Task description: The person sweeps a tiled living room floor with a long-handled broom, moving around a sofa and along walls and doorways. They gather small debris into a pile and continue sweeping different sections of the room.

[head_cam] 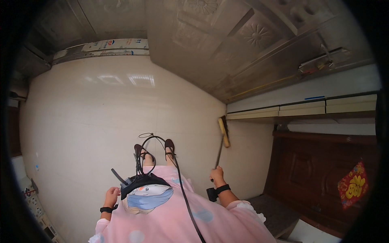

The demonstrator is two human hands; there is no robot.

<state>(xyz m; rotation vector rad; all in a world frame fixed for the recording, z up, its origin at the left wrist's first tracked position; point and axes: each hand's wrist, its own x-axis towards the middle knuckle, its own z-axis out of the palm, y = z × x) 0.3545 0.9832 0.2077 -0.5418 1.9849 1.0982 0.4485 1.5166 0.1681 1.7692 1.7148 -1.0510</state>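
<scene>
My right hand grips the dark handle of a broom. Its yellow head, with dark bristles, is on the floor by the corner of the wall ledge. At my left side, my left hand hangs with curled fingers beside a black waist pouch. Nothing shows in that hand, but its palm is hidden. A grey device with a short antenna sits at the pouch. Black cables loop from it in front of my shoes and up across my pink dress.
Pale glossy floor tiles stretch ahead. An embossed metal door with a handle stands across the top right. To the right are a tiled ledge and a dark red wooden door bearing a red-and-gold decoration.
</scene>
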